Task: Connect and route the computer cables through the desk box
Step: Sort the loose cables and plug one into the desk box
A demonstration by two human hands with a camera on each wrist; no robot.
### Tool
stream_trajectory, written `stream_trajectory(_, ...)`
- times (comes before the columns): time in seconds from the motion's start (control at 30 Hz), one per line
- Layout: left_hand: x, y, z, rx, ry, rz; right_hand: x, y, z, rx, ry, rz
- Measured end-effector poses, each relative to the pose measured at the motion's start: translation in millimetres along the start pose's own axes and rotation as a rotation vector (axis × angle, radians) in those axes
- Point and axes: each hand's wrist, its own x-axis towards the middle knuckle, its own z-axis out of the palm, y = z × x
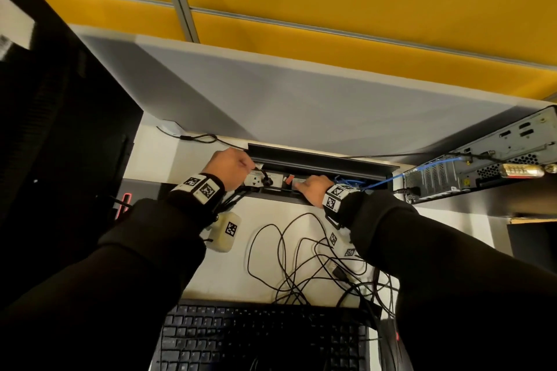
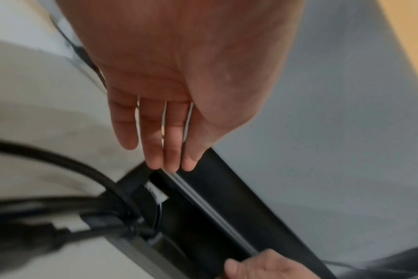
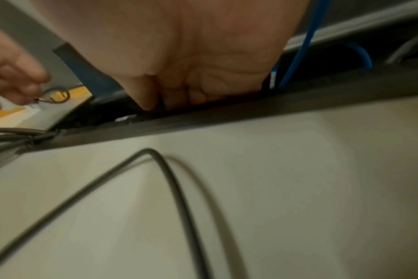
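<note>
The desk box [image 1: 319,161] is sunk in the white desk with its black lid [image 2: 227,198] raised. Inside sit white sockets [image 1: 254,181] with a black plug [image 1: 266,180]. My left hand [image 1: 238,163] is at the lid's left end; its straight fingers [image 2: 170,160] touch the lid's edge. My right hand [image 1: 307,185] reaches over the front rim, its fingers [image 3: 177,96] dipping into the box and hidden there. A blue cable [image 1: 388,179] runs from the box to the computer [image 1: 482,159]. A black cable bundle [image 2: 60,207] enters the box's left corner.
Loose black cables [image 1: 316,262] lie tangled on the desk between my arms. A black keyboard [image 1: 259,337] sits at the near edge. A dark monitor [image 1: 60,129] stands left, and a grey partition [image 1: 301,93] stands behind the box. A brass padlock [image 1: 521,171] hangs on the computer.
</note>
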Motion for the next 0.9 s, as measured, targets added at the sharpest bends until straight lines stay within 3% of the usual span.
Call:
stream_trajectory(0.13, -26.3, -11.7, -30.2, 0.074, 0.042, -0.094, -6.0, -5.2, -8.8, 0.038, 0.1, -0.041)
stream_trajectory(0.27, -57.4, -15.6, -27.3, 0.345, -0.126, -0.222, -20.5, -23.9, -19.4, -0.056, 0.076, -0.07)
stream_trajectory(0.4, -79.3, -27.8, -1.5, 0.687, -0.262, -0.211, -22.7, -29.6, 3.4, -0.179, -0.001, -0.069)
stream_trajectory(0.5, -91.3, -42.4, 7.9, 0.765, -0.167, -0.086, -19.7, -25.8, 14.2, -0.171, 0.03, -0.065)
stream_trajectory(0.6, -95.9, -52.2, 2.2, 0.75, -0.074, -0.056, -21.4, -30.1, 10.9, -0.173, 0.059, -0.065)
stream_trajectory(0.73, -97.3, -38.4, -15.0, 0.862, 0.011, 0.033, -22.4, -26.6, 11.5, -0.116, -0.003, -0.067)
stream_trajectory(0.9, -94.8, 4.3, -32.0, 0.599, 0.126, 0.176, -27.9, -21.7, 10.9, -0.082, 0.009, -0.14)
